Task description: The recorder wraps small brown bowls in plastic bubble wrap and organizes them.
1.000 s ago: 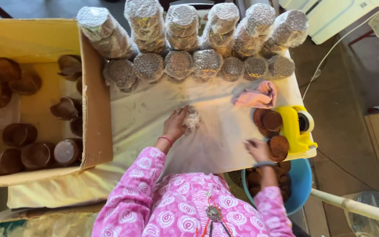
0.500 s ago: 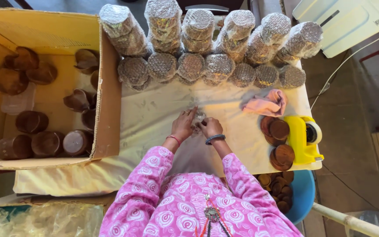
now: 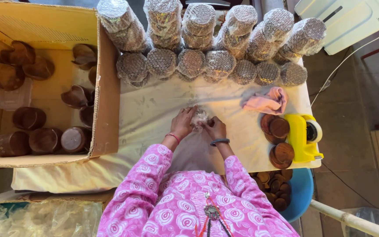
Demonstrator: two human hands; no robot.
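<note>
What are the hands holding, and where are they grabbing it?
Both the left hand and the right hand grip a small pale, clear-wrapped bundle, one on each side. What is inside cannot be told.

The small wrapped item (image 3: 199,117) was largely hidden between the left hand (image 3: 182,123) and right hand (image 3: 215,127). The cardboard box (image 3: 104,105) was cut off at the left edge.
</note>
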